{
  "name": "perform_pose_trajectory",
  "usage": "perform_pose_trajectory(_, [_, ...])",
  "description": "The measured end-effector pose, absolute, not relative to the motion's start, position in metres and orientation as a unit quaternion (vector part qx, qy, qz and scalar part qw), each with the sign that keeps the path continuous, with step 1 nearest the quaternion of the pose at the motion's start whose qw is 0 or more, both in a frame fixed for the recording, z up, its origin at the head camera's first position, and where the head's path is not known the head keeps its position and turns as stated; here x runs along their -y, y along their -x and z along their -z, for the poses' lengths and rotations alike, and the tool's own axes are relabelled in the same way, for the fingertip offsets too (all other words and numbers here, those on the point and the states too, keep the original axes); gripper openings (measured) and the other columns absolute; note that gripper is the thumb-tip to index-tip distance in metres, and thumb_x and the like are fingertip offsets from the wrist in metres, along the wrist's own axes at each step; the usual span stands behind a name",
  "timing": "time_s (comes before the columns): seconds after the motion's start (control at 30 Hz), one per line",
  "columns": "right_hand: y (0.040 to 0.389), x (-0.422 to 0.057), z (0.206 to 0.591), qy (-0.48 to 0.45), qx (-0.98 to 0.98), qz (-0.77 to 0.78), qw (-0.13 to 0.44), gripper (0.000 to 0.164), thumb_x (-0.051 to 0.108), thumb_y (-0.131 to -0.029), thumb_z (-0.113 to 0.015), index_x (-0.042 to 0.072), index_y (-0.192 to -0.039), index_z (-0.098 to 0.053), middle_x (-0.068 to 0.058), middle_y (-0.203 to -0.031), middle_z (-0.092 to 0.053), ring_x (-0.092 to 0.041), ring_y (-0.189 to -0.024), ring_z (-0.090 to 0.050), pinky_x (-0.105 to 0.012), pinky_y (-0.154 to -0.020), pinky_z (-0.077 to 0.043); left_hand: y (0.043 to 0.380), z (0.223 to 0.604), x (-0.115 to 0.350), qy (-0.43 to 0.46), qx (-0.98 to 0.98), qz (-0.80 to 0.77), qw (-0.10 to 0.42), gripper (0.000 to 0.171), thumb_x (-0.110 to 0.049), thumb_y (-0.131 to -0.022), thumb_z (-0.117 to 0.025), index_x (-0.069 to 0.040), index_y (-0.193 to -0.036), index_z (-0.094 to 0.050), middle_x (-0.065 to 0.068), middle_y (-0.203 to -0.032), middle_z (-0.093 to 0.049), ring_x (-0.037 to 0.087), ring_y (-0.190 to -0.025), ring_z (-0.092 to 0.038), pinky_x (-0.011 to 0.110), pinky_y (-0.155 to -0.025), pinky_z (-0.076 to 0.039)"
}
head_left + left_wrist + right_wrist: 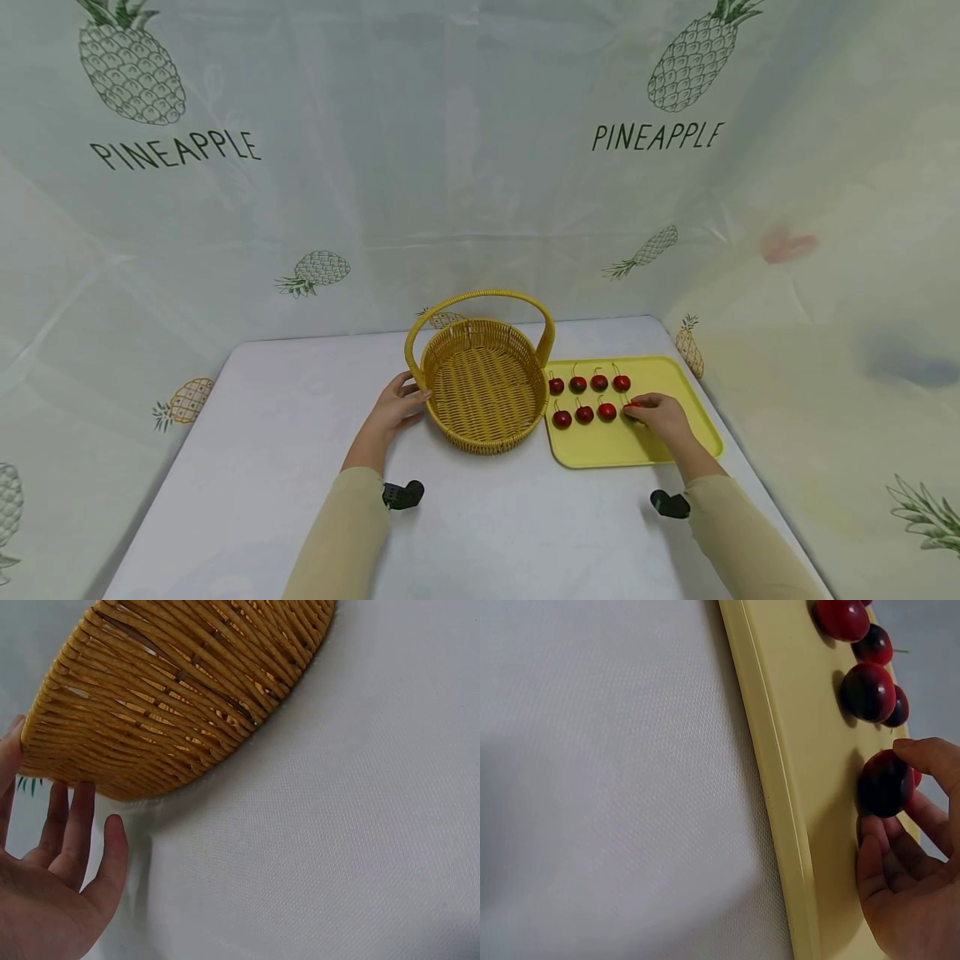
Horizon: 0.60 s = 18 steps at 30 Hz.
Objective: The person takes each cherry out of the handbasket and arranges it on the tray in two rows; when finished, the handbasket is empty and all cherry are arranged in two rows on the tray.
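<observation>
My left hand (393,406) grips the left side of a yellow-brown wicker basket (483,392) near the foot of its tall handle. In the left wrist view, the thumb lies at the rim and fingers (75,832) touch the woven outer wall (180,697). Over a yellow tray (675,379), my right hand (660,414) pinches a dark red cherry (885,784) between thumb and fingers. It is at the right end of the front row. Several other cherries (584,414) with thin stems lie on the tray in two rows.
The basket stands upright against the tray's left edge, its inside bare. Both rest on a white table (480,517). Behind rises a pale curtain (450,167) printed with pineapples, which also hangs along both sides. Dark wrist devices (403,495) sit at both cuffs.
</observation>
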State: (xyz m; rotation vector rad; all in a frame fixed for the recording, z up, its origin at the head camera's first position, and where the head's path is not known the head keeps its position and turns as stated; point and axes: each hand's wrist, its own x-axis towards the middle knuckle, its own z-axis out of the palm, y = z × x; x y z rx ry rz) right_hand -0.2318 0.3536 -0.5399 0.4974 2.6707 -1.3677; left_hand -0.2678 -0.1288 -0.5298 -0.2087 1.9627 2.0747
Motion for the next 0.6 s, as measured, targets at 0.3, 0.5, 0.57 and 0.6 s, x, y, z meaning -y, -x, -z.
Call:
perform_pose_trajectory(0.3, [0.2348, -0.3535, 0.5426, -0.163, -0.881, 0.442, 0.042, 0.037, 0.024, -0.089, -0.073, -0.006, -0.108, -0.064, -0.014, -0.099, -0.065, -0.023, -0.083, -0.054, -0.028, -0.066, -0.045, 0.2686, 0.5314, 0.1285, 0.077, -0.681, -0.716, 0.136, 0.063, -0.007, -0.093, -0.066, -0.013, -0.148, -0.037, 0.022, -0.145, -0.041, 0.038, -0.125, -0.047, 0.057, -0.100, -0.041])
perform_pose_trajectory(0.5, [0.2385, -0.3555, 0.5459, -0.169, -0.880, 0.441, 0.039, 0.035, 0.024, -0.089, -0.073, -0.004, -0.106, -0.065, -0.010, -0.094, -0.064, -0.021, -0.078, -0.052, -0.027, -0.064, -0.045, 0.2684, 0.5308, 0.1285, 0.077, -0.681, -0.715, 0.136, 0.062, -0.006, -0.093, -0.066, -0.013, -0.148, -0.037, 0.022, -0.145, -0.041, 0.038, -0.125, -0.048, 0.058, -0.100, -0.040])
perform_pose_trajectory(0.57, [0.2394, -0.3559, 0.5469, -0.169, -0.880, 0.442, 0.040, 0.034, 0.024, -0.089, -0.073, -0.004, -0.106, -0.065, -0.010, -0.094, -0.064, -0.022, -0.079, -0.053, -0.028, -0.064, -0.045, 0.2680, 0.5305, 0.1286, 0.077, -0.680, -0.716, 0.137, 0.062, -0.006, -0.094, -0.065, -0.013, -0.148, -0.036, 0.022, -0.145, -0.040, 0.038, -0.126, -0.047, 0.058, -0.100, -0.040])
perform_pose_trajectory(0.6, [0.2396, -0.3561, 0.5475, -0.169, -0.880, 0.443, 0.040, 0.035, 0.024, -0.089, -0.073, -0.005, -0.106, -0.065, -0.011, -0.095, -0.064, -0.022, -0.079, -0.053, -0.028, -0.064, -0.045, 0.2681, 0.5305, 0.1287, 0.077, -0.680, -0.716, 0.137, 0.062, -0.006, -0.094, -0.065, -0.013, -0.148, -0.036, 0.022, -0.145, -0.040, 0.038, -0.126, -0.047, 0.058, -0.101, -0.040])
